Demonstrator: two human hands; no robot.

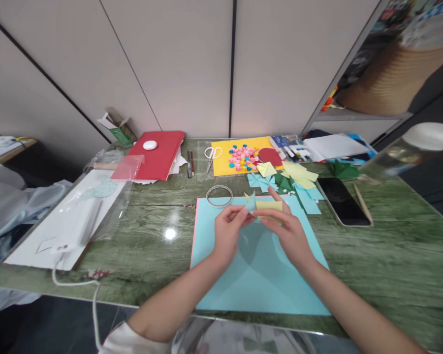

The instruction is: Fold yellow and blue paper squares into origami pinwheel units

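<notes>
My left hand (pixel 229 227) and my right hand (pixel 286 227) meet over a large light blue sheet (pixel 260 275) on the green table (pixel 155 231). Together they pinch a small folded paper piece (pixel 260 205), part light blue and part pale yellow. The left fingers grip its blue pointed end. The right fingers close on the yellow part. Just beyond the hands lie several folded blue, yellow and green paper pieces (pixel 295 182).
A tape ring (pixel 219 195) lies beside the blue sheet's far left corner. Scissors (pixel 211 156), pens (pixel 190 163), a red folder (pixel 153 155), a yellow sheet with small coloured bits (pixel 243 156) and a phone (pixel 342 201) sit farther back. A white board under plastic (pixel 64 223) lies left.
</notes>
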